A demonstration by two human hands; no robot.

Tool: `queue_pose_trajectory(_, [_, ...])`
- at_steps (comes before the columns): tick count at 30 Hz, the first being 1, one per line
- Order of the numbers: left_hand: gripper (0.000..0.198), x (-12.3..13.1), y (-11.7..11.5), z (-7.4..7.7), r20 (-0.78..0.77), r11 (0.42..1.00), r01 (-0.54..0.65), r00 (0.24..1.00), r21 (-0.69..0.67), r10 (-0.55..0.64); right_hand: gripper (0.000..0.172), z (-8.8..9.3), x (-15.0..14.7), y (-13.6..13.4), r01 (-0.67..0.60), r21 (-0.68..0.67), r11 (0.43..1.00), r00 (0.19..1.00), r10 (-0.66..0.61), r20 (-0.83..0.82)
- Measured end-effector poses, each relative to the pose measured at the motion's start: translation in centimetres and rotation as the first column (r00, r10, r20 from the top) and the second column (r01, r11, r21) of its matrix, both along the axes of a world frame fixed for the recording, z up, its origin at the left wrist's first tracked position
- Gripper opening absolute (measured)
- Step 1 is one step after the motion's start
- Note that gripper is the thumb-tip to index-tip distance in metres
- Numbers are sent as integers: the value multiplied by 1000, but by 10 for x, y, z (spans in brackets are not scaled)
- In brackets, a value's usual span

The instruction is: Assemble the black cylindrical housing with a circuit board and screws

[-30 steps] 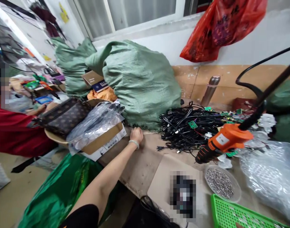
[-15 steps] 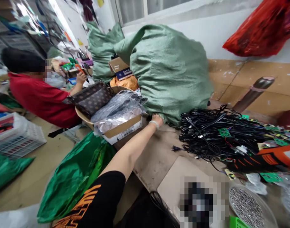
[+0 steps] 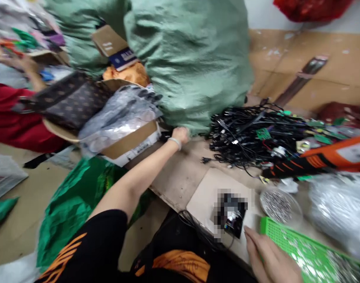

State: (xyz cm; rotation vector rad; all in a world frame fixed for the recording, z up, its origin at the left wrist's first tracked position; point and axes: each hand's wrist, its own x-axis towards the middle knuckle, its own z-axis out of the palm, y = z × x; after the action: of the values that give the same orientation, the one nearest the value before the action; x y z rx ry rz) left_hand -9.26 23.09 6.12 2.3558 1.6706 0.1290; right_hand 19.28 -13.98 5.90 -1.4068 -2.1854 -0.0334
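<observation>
Left hand (image 3: 180, 135), grip curled, touches a woven sack (image 3: 191, 67); right hand (image 3: 271, 257), grip open, beside a green crate (image 3: 306, 251).

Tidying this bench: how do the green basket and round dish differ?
The green plastic basket is rectangular with perforated walls; the round dish is clear and smooth. The basket looks larger than the dish. The dish holds small silvery metal pieces; the basket's contents are hard to make out. Both sit on the bench top, near the right hand.
</observation>
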Motion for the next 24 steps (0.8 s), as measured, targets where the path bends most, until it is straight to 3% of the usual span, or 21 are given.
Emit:
queue_pose_trajectory(5, [28, -18, -43, -8, 238, 995, 56, 971, -86, -34, 22, 15, -18, 1, 77, -57, 995, 995, -80, -51])
queue_pose_trajectory(8, [41, -39, -75, -2, 391, 986, 78, 920, -148, -14, 19, 17, -27, 3, 79, -99, 992, 983, -94, -156])
queue_pose_trajectory(9, [48, -44, -88, 1, 491, 975, 76, 870, -210, 38, 19, 17, -31, 4, 76, -107, 991, 974, -97, -205])
queue_pose_trajectory(10, [53, -48, -103, 3, 619, 946, 87, 775, -311, 132, 18, 17, -34, 5, 74, -116, 990, 960, -102, -259])
queue_pose_trajectory(12, [58, -48, -135, 7, 769, 827, 182, 513, -531, 381, 15, 15, -43, 7, 84, -142, 986, 917, -132, -376])
queue_pose_trajectory(14, [55, -40, -168, 8, 750, 689, 303, 338, -659, 569, 13, 14, -52, 8, 112, -180, 977, 860, -186, -475])
queue_pose_trajectory(16, [51, -27, -199, 8, 693, 586, 383, 271, -714, 668, 28, 14, -58, 9, 138, -224, 965, 825, -237, -513])
queue_pose_trajectory(21, [42, 7, -254, 6, 588, 396, 533, 255, -748, 767, 106, 20, -63, 1, 129, -330, 935, 868, -267, -419])
queue_pose_trajectory(24, [40, 19, -270, 4, 571, 329, 584, 295, -742, 766, 124, 24, -61, -11, 127, -381, 916, 895, -271, -355])
